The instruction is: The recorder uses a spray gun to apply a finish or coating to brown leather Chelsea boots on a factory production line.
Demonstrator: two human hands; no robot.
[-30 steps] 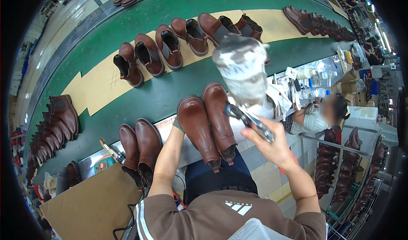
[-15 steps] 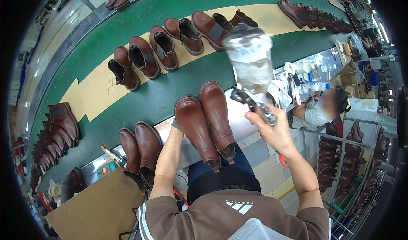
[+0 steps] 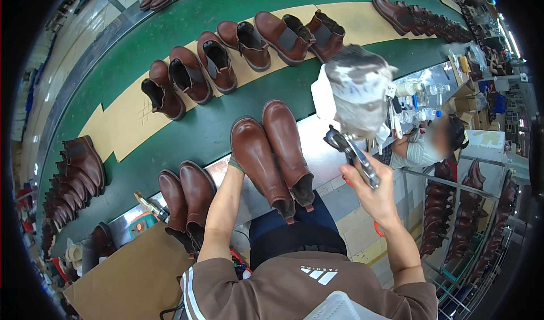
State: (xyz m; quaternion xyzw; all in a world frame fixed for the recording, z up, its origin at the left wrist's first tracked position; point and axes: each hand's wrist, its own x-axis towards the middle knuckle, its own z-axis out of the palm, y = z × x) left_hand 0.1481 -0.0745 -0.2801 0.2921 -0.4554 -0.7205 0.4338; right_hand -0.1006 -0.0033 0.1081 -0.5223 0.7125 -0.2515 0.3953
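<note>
A pair of brown leather ankle boots [image 3: 258,158] is held up in front of me, toes away and openings toward my body. My left hand [image 3: 236,162] is under the boots from the left, its fingers mostly hidden by them. To the right of the pair, my right hand [image 3: 371,187] is closed round the metal handle of a spray gun [image 3: 348,148]. On the gun sits a cup [image 3: 358,93] wrapped in whitish, stained covering, slightly blurred. A gap separates the gun from the boots.
Several brown boots [image 3: 216,62] stand on a cardboard strip [image 3: 127,119] along the green belt [image 3: 130,39]. Another pair [image 3: 198,198] rests at my left, beside a cardboard sheet [image 3: 124,263]. A person [image 3: 416,150] sits at right, near bottles [image 3: 419,115] and boot racks [image 3: 476,190].
My right hand has moved the spray gun to the right and slightly down, away from the boots. The held pair has shifted slightly up.
</note>
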